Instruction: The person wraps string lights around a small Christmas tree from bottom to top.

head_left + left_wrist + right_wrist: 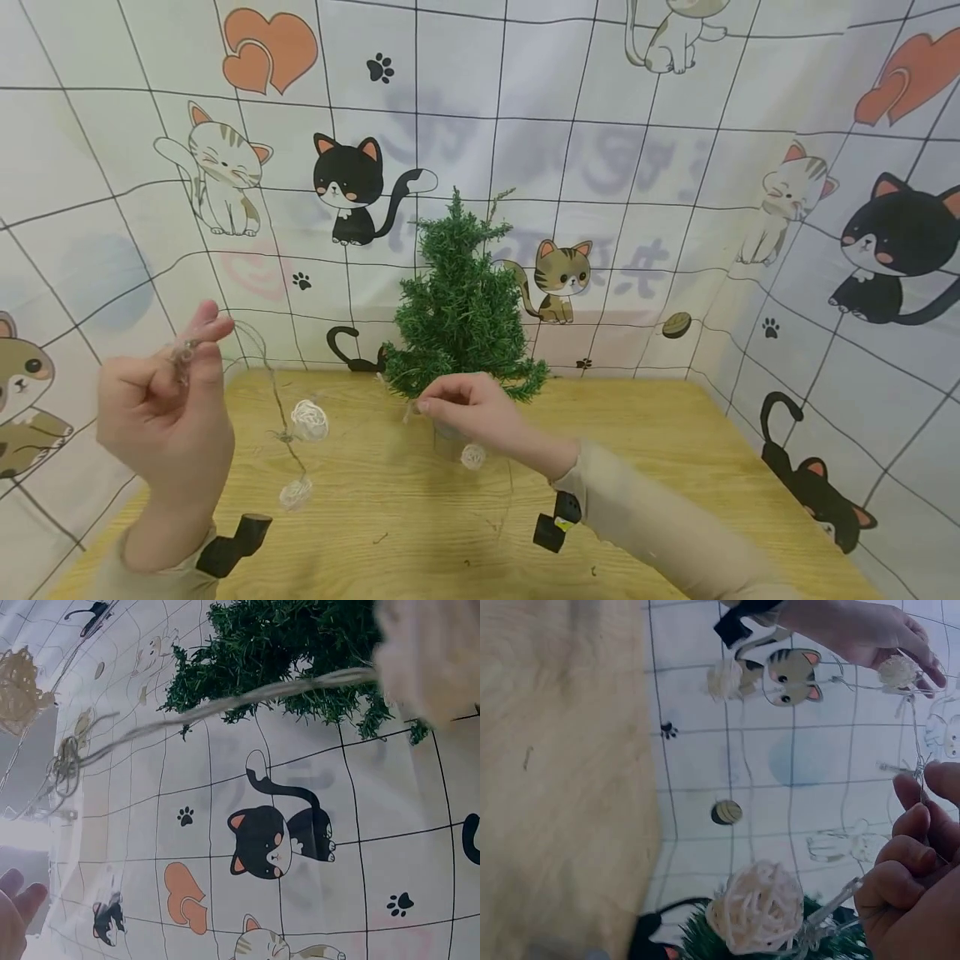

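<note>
A string of rattan-like balls on thin wire hangs between the two hands. The left hand (172, 408), raised at the left, pinches a bunched part of the wire between thumb and fingers. Below it dangle a white woven ball (310, 419) and a second ball (296, 493). In front of the small green artificial tree (457, 308), the right hand (480, 417) pinches the wire near the lower branches. Another woven ball (473, 457) hangs below that hand. The right wrist view shows a large woven ball (757, 907) beside the right hand's fingers (907, 855).
The tree stands on a wood-grain table (615, 467), toward its back edge. Behind and at both sides hangs a white gridded cloth (480, 142) printed with cats, hearts and paw marks. Small dark scraps (381, 538) lie near the table's front. Black straps circle both wrists.
</note>
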{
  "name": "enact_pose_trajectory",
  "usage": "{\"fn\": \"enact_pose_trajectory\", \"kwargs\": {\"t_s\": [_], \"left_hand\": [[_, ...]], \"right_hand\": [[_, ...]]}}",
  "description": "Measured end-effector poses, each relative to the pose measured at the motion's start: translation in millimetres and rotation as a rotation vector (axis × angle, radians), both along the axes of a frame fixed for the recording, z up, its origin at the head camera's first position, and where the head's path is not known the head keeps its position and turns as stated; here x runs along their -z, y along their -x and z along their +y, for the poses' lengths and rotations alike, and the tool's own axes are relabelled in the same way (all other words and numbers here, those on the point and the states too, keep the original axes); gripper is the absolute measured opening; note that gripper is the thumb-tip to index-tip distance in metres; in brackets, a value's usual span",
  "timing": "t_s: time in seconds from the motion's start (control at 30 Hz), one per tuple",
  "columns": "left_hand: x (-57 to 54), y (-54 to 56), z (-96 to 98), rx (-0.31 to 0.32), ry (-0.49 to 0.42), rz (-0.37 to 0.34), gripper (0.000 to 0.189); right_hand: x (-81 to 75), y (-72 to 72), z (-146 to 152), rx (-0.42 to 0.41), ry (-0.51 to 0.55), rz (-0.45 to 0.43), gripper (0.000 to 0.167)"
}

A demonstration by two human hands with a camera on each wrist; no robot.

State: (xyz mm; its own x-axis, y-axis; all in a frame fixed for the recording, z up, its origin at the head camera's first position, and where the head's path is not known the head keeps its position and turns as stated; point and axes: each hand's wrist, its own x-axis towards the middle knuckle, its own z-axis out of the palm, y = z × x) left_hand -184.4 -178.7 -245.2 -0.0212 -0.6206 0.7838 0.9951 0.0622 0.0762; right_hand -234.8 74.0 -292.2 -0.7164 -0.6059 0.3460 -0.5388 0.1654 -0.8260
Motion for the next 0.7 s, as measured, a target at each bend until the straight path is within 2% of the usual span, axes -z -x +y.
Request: {"fn": "enact_pose_trajectory", "kwargs": {"t_s": [0.1,0.13,0.2,0.27,0.33,0.37,0.47,0.53,0.6,0.7], "left_hand": [[-3.0,2.0,9.6,-0.080,0.026,-0.031,0.049],[-2.5,3.1,11.7,-0.081,0.038,-0.038,0.048],[1.5,5.3,13.6,-0.054,0.065,-0.068,0.045],[8.7,7.4,12.2,0.019,0.096,-0.134,0.042],[18.0,9.9,7.9,0.137,0.110,-0.210,0.039],[22.7,11.0,5.6,0.186,0.113,-0.276,0.037],[36.7,14.5,1.8,0.434,0.084,-0.444,0.030],[46.3,17.2,2.2,0.598,0.070,-0.523,0.024],[54.8,19.7,4.2,0.773,0.068,-0.545,0.019],[64.6,23.3,8.7,0.937,0.149,-0.506,0.014]], "right_hand": [[-12.7,1.9,11,0.017,-0.004,0.049,0.017],[-16.8,2.2,15,0.020,-0.006,0.061,0.016],[-24.1,2.2,21,0.027,-0.019,0.071,0.017],[-29.0,3.0,26,0.031,-0.024,0.062,0.018],[-32.5,3.6,31,0.041,-0.022,0.038,0.019],[-33.6,4.1,34,0.042,-0.005,0.006,0.020],[-35.8,6.1,42,0.048,0.064,-0.077,0.022],[-36.9,7.8,46,0.044,0.112,-0.114,0.022],[-38.6,9.4,48,0.031,0.147,-0.129,0.020],[-43.9,10.1,48,0.001,0.175,-0.132,0.017]]}}
